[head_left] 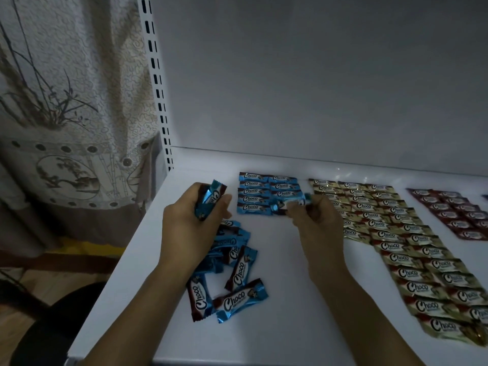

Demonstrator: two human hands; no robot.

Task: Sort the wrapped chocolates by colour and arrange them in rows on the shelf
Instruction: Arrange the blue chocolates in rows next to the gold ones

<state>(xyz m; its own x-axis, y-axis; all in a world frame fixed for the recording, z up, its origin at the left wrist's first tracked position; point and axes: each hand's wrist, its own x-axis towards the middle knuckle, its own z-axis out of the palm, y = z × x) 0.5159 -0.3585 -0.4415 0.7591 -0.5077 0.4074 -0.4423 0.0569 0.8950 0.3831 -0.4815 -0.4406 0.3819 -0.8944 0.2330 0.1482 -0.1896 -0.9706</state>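
The right hand [317, 223] has its grip pinched on one blue chocolate [289, 203] at the near end of the blue rows [260, 191]. The left hand [192, 212] grips a blue bunch [208, 199] above a loose blue pile [235, 273] on the white shelf [290, 299]. Gold rows [396, 247] and red rows [456, 212] lie to the right.

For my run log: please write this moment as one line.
left hand grips blue chocolates | right hand pinches one blue chocolate at blue rows | loose blue pile unsorted
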